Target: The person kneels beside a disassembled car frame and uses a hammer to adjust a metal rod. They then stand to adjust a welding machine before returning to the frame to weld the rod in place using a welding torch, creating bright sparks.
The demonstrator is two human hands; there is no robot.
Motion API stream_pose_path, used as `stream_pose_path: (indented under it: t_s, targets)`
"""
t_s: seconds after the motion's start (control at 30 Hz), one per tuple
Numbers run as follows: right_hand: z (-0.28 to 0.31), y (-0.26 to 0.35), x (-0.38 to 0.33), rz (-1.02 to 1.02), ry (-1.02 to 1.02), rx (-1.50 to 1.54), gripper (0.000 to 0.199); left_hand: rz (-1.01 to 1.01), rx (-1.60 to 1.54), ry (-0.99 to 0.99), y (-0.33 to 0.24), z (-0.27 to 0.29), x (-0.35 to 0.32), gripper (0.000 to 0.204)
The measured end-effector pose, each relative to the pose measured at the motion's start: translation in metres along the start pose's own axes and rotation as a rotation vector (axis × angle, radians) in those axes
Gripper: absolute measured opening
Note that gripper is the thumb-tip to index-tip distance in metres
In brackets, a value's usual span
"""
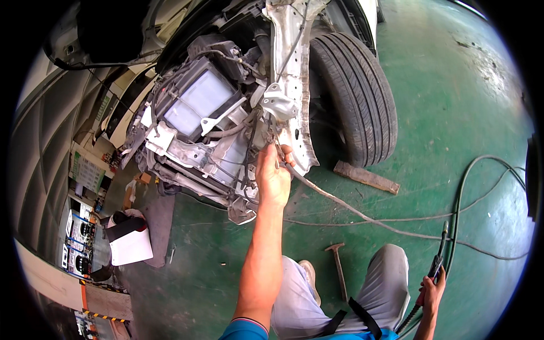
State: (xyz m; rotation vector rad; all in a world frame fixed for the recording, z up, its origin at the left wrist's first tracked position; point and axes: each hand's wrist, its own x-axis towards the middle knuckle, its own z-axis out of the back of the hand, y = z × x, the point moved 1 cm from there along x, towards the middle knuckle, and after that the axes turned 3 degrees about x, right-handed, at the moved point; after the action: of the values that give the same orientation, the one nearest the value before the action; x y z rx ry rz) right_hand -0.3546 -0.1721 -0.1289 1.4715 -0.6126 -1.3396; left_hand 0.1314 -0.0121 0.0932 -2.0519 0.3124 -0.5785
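Green workshop floor [453, 102] under a stripped car front [209, 119], engine bay exposed, front tyre [357, 96] to the right of it.

Left hand [273, 177] is up at the lower edge of the bare white body panel [292, 85]. Fingers curled and closed around a thin grey cable [340, 203] right where it meets the bodywork; thumb side faces the camera. Exact fingertip contact is hidden behind the hand.

Cable long axis: runs from the hand at far-left diagonally down to near-right across the floor, then flattens out toward the right edge. Far end points into the wiring by the panel.

Right hand [432, 290] sits low at near right, beside the person's right knee. Fingers wrapped tight around the grip of a black nozzle tool [439, 252]. Tool axis is close to vertical in frame, tip pointing away from the person, toward the far side. Black hose [462, 192] continues from it, looping far and right.

Hammer [338, 267] lies on the floor between the knees, head far, handle pointing near. Wooden block [366, 177] lies near the tyre, long axis left-right, slightly tilted.
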Motion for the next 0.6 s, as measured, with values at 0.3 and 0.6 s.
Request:
stream_pose_path:
  t_s: [0.3, 0.6]
  targets:
    - [-0.002, 0.005, 0.002, 0.039, -0.010, -0.036, 0.073, -0.277, 0.507, -0.270, -0.001, -0.013, 0.030, 0.029]
    - [-0.004, 0.010, -0.001, 0.046, -0.013, -0.035, 0.068, -0.287, 1.084, -0.454, -0.005, -0.011, 0.042, 0.041]
